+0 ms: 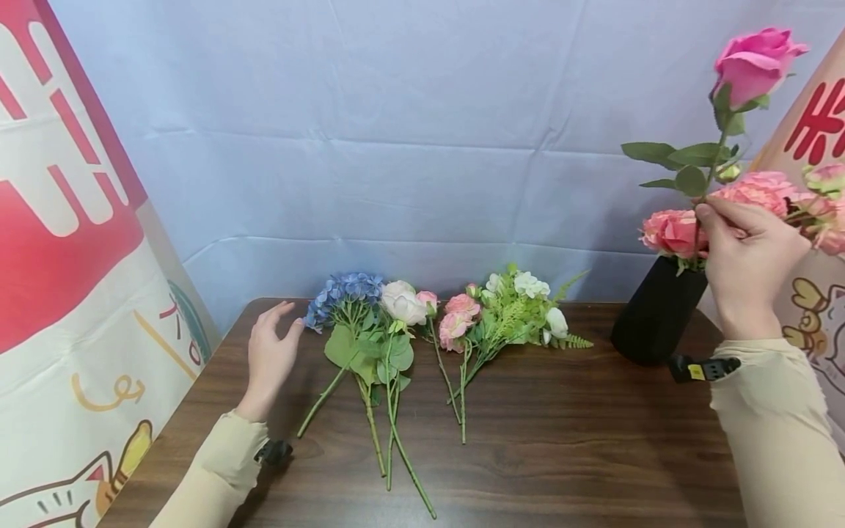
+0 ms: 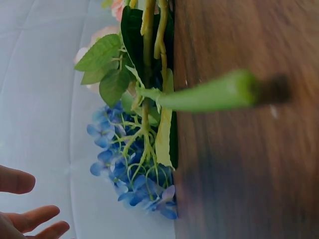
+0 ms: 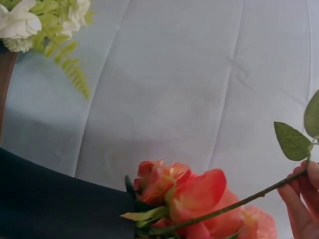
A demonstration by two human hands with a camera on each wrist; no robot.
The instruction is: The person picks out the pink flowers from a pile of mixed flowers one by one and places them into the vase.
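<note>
A tall pink rose [image 1: 755, 70] stands upright at the right, its stem pinched between the thumb and fingers of my right hand [image 1: 755, 257]. Its lower end reaches the mouth of the black vase [image 1: 660, 312], among coral-pink flowers [image 1: 673, 233]. In the right wrist view the rose's stem [image 3: 234, 205] slants across the coral petals to the fingertips. My left hand [image 1: 273, 352] is held over the table's left side, fingers loosely spread and holding nothing, close beside the blue hydrangea [image 1: 346, 293]. The left wrist view shows that hydrangea [image 2: 139, 174] with its green stems.
On the brown wooden table [image 1: 561, 440] lie a white flower [image 1: 403, 302], small pink flowers [image 1: 457, 326] and a white-and-green bunch [image 1: 521, 308], stems toward me. A pale blue cloth [image 1: 422, 147] hangs behind, with printed cloths [image 1: 66, 257] at both sides.
</note>
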